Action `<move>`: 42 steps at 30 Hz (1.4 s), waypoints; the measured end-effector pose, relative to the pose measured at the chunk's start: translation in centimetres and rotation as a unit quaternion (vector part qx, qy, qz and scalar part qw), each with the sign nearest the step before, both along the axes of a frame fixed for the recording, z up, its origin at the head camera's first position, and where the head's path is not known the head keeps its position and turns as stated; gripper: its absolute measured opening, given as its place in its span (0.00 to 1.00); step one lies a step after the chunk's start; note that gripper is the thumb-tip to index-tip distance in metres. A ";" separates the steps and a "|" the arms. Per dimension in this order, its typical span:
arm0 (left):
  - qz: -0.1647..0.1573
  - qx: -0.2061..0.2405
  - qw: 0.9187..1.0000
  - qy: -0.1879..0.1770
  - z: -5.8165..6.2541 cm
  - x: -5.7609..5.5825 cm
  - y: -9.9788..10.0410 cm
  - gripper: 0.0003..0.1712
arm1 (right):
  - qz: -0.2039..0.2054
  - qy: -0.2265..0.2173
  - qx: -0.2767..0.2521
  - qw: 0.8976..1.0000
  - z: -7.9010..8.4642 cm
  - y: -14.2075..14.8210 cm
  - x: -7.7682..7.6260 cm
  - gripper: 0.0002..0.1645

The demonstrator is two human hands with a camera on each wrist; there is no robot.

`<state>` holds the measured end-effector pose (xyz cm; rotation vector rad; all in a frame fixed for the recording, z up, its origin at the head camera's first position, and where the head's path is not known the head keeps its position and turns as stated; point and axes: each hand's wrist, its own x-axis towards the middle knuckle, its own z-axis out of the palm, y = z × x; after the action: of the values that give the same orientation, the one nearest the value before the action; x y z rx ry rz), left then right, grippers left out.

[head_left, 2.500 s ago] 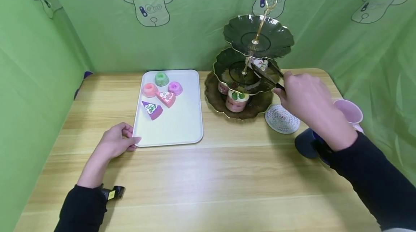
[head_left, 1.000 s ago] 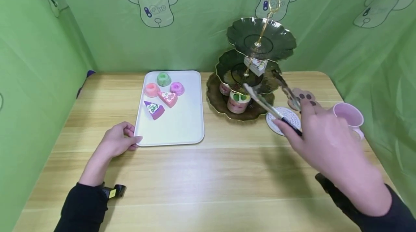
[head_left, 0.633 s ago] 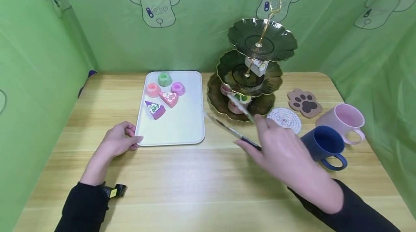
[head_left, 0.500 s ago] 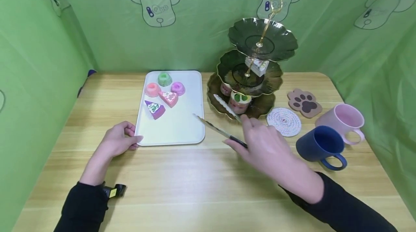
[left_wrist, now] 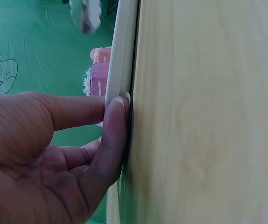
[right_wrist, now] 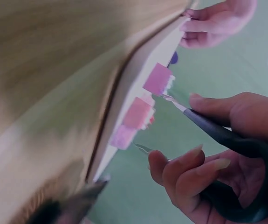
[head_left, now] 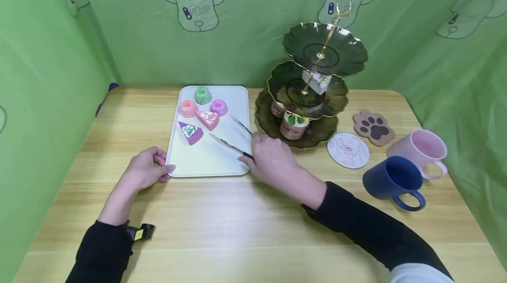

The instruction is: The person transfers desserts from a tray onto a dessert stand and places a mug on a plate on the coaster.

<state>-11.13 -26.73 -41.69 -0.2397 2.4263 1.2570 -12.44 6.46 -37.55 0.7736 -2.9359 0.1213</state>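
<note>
My left hand (head_left: 146,170) pinches the near left corner of a white tray (head_left: 214,162) between thumb and fingers, as the left wrist view shows. My right hand (head_left: 275,159) holds dark-handled tongs (right_wrist: 213,129), their metal arms spread with nothing between the tips. Those tips hang over the tray, one near a purple cake slice (head_left: 192,134), the other right of a pink cake slice (head_left: 208,119). Green (head_left: 203,96), orange (head_left: 188,108) and purple (head_left: 219,108) ring-shaped cakes sit behind the slices.
Right of the tray rises a three-tier stand (head_left: 305,45); a white cake piece (head_left: 318,84) sits on its middle tier, cup desserts (head_left: 294,130) on the bottom. Farther right lie a round coaster (head_left: 348,150), a paw coaster (head_left: 374,127), a blue mug (head_left: 382,181) and a pink mug (head_left: 404,148).
My right hand has swung left from the stand's middle tier to over the tray with the tongs, leaving the white cake piece on that tier. The left hand stays at the tray's corner.
</note>
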 end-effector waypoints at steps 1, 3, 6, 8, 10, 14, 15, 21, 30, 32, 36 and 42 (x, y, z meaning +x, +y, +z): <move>0.000 0.001 1.000 0.000 0.0 0.0 0.0 0.23 | -0.003 -0.007 0.004 1.000 -0.2 -0.4 -0.3 0.39; -0.001 0.002 1.000 0.000 -0.1 0.0 0.0 0.22 | -0.008 -0.015 0.014 1.000 -0.7 -1.2 -0.8 0.40; -0.001 0.000 1.000 -0.001 -0.1 0.0 0.0 0.22 | -0.015 -0.021 0.031 0.999 -1.1 -2.1 -1.5 0.42; -0.002 -0.002 1.000 -0.001 -0.1 0.0 -0.1 0.22 | -0.015 -0.023 0.041 0.999 -1.4 -2.7 -1.9 0.42; -0.003 -0.003 1.000 -0.002 -0.1 -0.1 -0.1 0.22 | -0.016 -0.026 0.048 0.998 -1.5 -3.2 -2.3 0.42; -0.003 -0.004 1.000 -0.002 -0.1 -0.1 0.0 0.22 | -0.023 -0.039 0.053 0.998 -1.6 -4.2 -2.8 0.41; -0.003 -0.004 1.000 -0.003 -0.1 -0.1 0.0 0.22 | -0.025 -0.042 0.054 0.997 -1.6 -4.4 -2.9 0.41; -0.006 -0.008 1.000 0.002 -0.2 -0.1 0.0 0.21 | -0.032 -0.043 0.059 0.997 -1.7 -5.2 -3.5 0.40; -0.008 -0.013 1.000 0.006 -0.2 -0.1 0.0 0.21 | -0.031 -0.029 0.061 0.997 -1.8 -5.4 -3.9 0.33; -0.007 -0.012 1.000 0.007 -0.2 -0.1 0.0 0.21 | -0.029 -0.027 0.056 0.998 -1.8 -5.4 -4.0 0.30; -0.007 -0.010 1.000 0.006 -0.2 -0.1 0.0 0.21 | -0.028 -0.030 0.057 0.998 -1.8 -5.3 -4.0 0.30; -0.005 -0.012 1.000 0.000 -0.2 -0.2 0.0 0.22 | -0.026 -0.034 0.066 0.997 -1.5 -4.9 -3.6 0.30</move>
<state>-11.29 -26.69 -41.89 -0.2340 2.4409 1.2252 -16.08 1.53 -39.02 0.7230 -3.0501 -0.0521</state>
